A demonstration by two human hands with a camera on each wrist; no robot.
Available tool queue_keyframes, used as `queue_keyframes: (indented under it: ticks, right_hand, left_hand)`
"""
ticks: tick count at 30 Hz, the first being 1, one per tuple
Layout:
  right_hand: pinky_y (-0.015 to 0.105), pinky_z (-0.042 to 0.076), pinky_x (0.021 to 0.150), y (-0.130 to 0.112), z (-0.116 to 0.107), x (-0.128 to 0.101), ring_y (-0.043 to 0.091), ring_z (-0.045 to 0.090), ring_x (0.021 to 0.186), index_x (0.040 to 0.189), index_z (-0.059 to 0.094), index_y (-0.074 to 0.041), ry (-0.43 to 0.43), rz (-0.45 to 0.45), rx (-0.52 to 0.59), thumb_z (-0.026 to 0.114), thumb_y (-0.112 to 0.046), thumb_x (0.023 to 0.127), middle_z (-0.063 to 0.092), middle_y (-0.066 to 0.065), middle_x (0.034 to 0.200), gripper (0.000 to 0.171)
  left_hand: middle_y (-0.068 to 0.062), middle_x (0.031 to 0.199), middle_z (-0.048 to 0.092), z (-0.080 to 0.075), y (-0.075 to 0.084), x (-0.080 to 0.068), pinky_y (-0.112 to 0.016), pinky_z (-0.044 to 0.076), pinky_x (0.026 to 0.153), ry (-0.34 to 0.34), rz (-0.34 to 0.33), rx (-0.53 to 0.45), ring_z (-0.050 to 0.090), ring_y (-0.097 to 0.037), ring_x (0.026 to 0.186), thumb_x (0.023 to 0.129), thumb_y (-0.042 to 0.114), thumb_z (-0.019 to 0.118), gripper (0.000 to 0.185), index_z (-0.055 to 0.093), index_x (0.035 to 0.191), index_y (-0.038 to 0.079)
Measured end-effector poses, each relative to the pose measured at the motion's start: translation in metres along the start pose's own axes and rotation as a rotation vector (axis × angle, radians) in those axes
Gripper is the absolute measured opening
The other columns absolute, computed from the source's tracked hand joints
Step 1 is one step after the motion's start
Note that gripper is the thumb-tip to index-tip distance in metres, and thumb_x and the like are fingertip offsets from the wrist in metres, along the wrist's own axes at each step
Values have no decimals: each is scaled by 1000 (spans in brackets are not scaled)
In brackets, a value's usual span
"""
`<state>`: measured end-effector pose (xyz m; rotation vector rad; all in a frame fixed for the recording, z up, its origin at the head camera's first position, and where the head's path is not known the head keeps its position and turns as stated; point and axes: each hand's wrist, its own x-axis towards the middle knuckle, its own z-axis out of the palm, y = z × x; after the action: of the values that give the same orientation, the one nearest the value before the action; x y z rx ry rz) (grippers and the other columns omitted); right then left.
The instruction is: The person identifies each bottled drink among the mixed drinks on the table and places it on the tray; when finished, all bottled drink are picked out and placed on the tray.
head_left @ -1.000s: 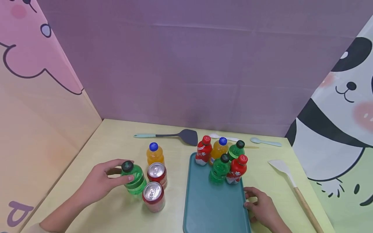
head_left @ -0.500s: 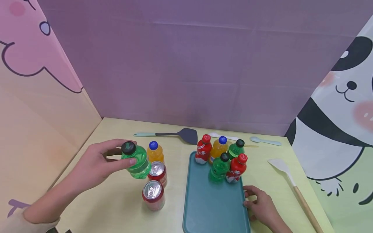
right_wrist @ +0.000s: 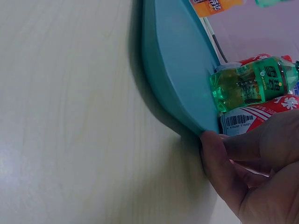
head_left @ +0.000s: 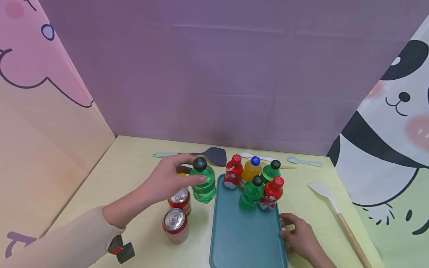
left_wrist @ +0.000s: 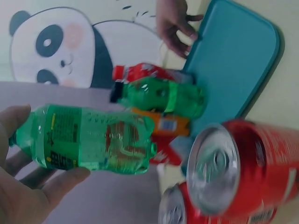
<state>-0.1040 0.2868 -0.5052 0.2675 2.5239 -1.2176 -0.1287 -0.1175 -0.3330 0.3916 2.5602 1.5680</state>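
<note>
My left hand [head_left: 167, 180] grips the green plastic bottle [head_left: 203, 182] (black cap up), fingers curled round it beside the teal tray [head_left: 246, 232]. My right hand [head_left: 299, 234] pinches the tray's right rim.

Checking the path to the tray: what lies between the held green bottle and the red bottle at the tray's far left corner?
Nothing: in the head view only bare table and tray rim separate green bottle from red bottle.
</note>
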Motion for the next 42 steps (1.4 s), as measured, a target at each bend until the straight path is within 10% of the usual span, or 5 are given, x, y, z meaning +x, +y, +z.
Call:
queue_keyframes:
  ticks: [18, 32, 42]
  right_hand:
    - [39, 60, 51, -3, -2, -3, 21, 67, 78, 135, 60, -3, 23, -23, -1, 72, 8, 87, 66, 10, 110, 51]
    - [40, 60, 51, -4, -3, -5, 21, 67, 78, 135, 60, -3, 20, -18, 15, 72, 8, 87, 67, 11, 110, 51]
    - [40, 60, 52, -3, -2, -2, 20, 67, 79, 136, 59, -3, 11, 6, 6, 71, 8, 87, 66, 12, 112, 52]
  left_hand:
    - [-4, 121, 67, 88, -12, 58, -34, 60, 85, -100, -138, 113, 63, -23, 103, 86, 28, 85, 45, 68, 124, 11]
    - [-6, 110, 62, 105, -24, 66, -33, 54, 80, -158, -155, 110, 55, -24, 98, 89, 17, 82, 31, 60, 109, 12]
    - [-7, 128, 62, 102, -26, 74, -43, 55, 99, -236, -173, 114, 56, -27, 116, 90, 20, 81, 45, 59, 128, 11]
